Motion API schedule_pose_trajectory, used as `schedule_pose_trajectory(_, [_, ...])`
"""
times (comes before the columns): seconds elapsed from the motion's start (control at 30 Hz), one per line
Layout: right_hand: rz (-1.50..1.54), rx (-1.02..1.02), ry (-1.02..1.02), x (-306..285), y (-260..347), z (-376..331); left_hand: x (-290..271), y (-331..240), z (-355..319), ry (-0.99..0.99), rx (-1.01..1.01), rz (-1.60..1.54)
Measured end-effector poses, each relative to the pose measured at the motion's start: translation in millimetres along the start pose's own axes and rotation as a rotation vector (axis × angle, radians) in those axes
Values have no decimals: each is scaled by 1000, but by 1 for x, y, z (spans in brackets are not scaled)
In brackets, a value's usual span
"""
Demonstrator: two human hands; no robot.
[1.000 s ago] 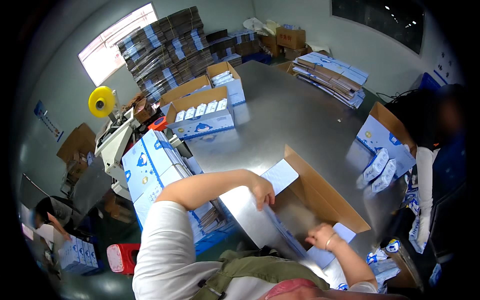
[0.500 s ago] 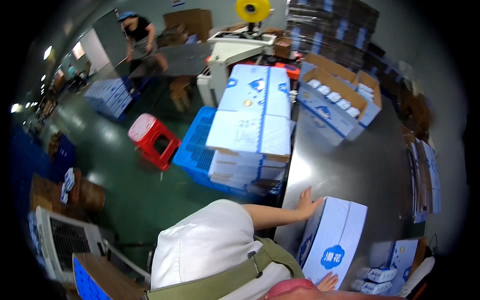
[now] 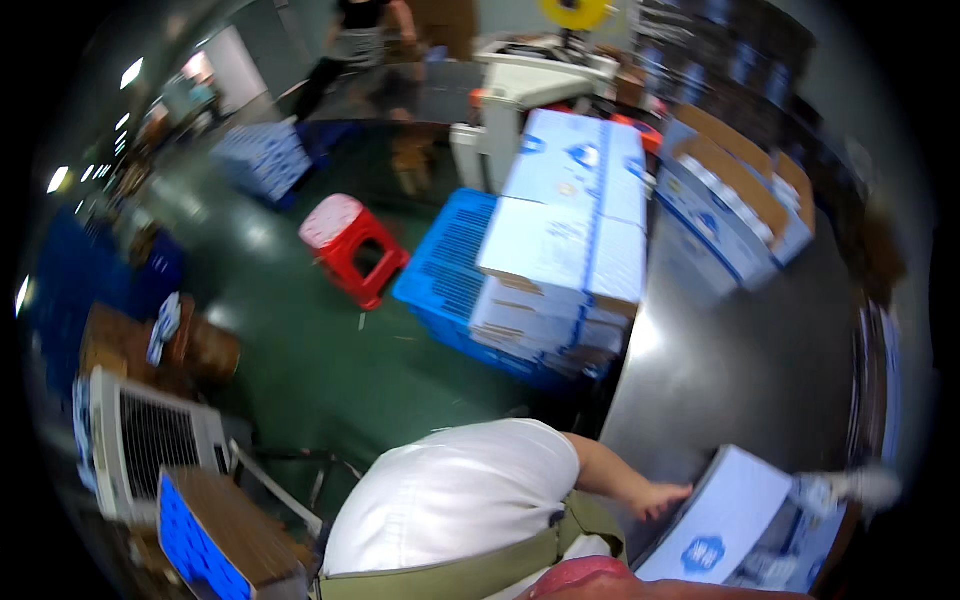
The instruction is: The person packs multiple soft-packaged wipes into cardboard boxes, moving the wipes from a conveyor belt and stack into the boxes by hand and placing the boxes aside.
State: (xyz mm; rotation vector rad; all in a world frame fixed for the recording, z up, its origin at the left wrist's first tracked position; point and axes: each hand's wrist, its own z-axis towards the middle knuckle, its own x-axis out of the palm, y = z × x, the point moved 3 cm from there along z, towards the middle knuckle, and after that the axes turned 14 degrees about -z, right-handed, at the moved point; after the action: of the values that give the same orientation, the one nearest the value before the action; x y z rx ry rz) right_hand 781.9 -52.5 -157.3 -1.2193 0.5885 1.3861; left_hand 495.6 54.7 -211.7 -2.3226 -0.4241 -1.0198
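Since the frame half a second ago the view has swung a little further left and down: the white-and-blue carton (image 3: 722,520) now sits lower right, near the person, and the left hand (image 3: 660,497) has slid down onto its near-left edge.

Largest first. The steel table (image 3: 740,370) runs from the near right to the far right, bare and glossy across its middle. Left of it stands a stack of sealed white-and-blue cartons (image 3: 570,240) on a blue plastic crate (image 3: 450,275); open brown cartons (image 3: 740,200) packed with small boxes sit on the table's far end. A red stool (image 3: 352,245) stands on the green floor to the left, and a white fan unit (image 3: 150,445) sits at the near left.

The carton lies at the near right edge of the table, its broad printed face up. The left hand rests flat against its edge, fingers spread — pressing, not clamped round anything. The right hand is hidden; whether it grips the carton cannot be told.

Handling judgement: corrugated board, stiff along folds and corners but liable to dent on the broad faces. It is probably light if empty — contents not visible. It should slide readily on the steel. Best taken at two opposite edges or corners.
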Motion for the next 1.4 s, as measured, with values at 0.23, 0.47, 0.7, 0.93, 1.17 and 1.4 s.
schedule_pose_trajectory(0.23, [213,-36,52,-43,46,78,-113,-201,-20,-836,1349,561])
schedule_pose_trajectory(0.47, [82,107,151,-68,37,34,163,-285,-6,-233,859,1014])
schedule_pose_trajectory(0.7, [25,62,82,-77,79,22,204,-194,69,72,-54,2188])
schedule_pose_trajectory(0.93, [7,76,9,-83,92,16,181,-216,118,139,-391,2000])
schedule_pose_trajectory(1.17, [20,44,124,-66,134,-4,190,-222,87,380,-173,2402])
schedule_pose_trajectory(1.4, [618,825,218,6,131,30,126,-183,-118,266,242,1878])
